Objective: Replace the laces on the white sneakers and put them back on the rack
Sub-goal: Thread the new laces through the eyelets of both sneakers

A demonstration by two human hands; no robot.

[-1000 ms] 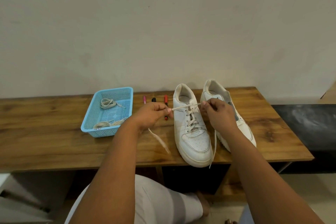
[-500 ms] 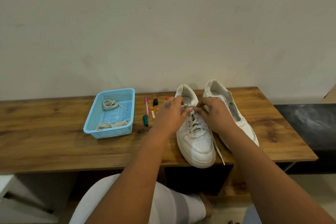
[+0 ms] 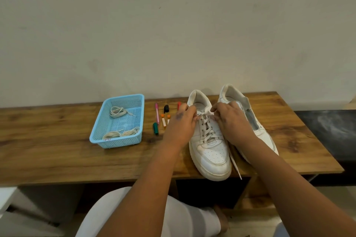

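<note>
Two white sneakers stand side by side on the wooden table, toes toward me. The left sneaker is laced with a white lace. My left hand and my right hand meet over its top eyelets, each pinching the lace near the tongue. One loose lace end trails down the sneaker's right side past the table edge. The right sneaker has no lace in view, and my right forearm hides part of it.
A light blue plastic basket with several coiled laces stands left of the shoes. Several markers and small caps lie between basket and shoes. The wall runs close behind the table. A dark bench adjoins on the right.
My left hand has moved right from holding the lace stretched out sideways to the sneaker's top eyelets. The markers it covered have come into sight. The right hand stayed at the tongue.
</note>
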